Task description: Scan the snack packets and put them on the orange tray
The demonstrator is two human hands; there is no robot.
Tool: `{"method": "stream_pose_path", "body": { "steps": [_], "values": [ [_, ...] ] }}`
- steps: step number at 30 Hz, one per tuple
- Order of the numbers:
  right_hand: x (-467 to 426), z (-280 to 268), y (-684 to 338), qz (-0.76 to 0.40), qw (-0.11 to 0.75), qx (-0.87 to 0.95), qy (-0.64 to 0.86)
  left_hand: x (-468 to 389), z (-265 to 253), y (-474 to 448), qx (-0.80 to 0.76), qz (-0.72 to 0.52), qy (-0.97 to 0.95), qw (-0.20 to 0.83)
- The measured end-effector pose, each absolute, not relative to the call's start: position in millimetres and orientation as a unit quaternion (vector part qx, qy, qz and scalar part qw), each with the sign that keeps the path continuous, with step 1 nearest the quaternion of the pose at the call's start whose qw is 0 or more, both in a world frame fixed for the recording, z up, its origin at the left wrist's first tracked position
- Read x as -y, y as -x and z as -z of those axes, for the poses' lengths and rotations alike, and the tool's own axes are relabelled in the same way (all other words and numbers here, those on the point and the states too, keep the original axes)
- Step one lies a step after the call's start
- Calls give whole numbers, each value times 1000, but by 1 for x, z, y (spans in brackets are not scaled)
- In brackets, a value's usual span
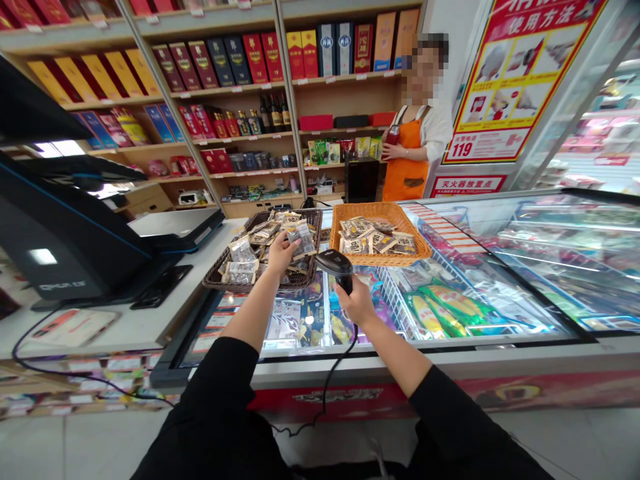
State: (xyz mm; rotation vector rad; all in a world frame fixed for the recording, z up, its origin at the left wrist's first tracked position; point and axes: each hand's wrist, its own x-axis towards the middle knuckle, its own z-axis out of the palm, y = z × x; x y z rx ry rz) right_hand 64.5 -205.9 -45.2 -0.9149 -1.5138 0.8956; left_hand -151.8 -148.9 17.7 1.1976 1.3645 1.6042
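Over the dark brown basket [213, 275], my left hand [281, 255] is closed on a small snack packet [301, 239] with a clear, printed wrapper. Many similar packets lie heaped in that basket below it. My right hand [358, 300] grips the handle of a black barcode scanner [334, 263], whose head points left toward the packet without touching it. A black cord runs from the handle down past the freezer's front edge. Just behind the scanner, a light orange wicker basket [423, 248] holds several more packets. Both baskets rest on the glass freezer top.
A chest freezer [450, 353] with bagged goods under glass spans the front. On the left counter stand a dark checkout machine with a weighing plate [175, 227] and a white card-like item [75, 328]. Behind, a person in an orange apron [407, 157] stands beside shelves of boxes.
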Motion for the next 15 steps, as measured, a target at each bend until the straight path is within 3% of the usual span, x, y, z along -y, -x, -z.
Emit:
{"method": "stream_pose_path", "body": {
  "steps": [8,15],
  "values": [
    [180,41,-67,-565,718,309,264,126,-52,108,-612,-518,-581,140],
    [167,44,-83,-625,716,229,209,98,-49,42,-644,-316,-696,42]
  ]
}}
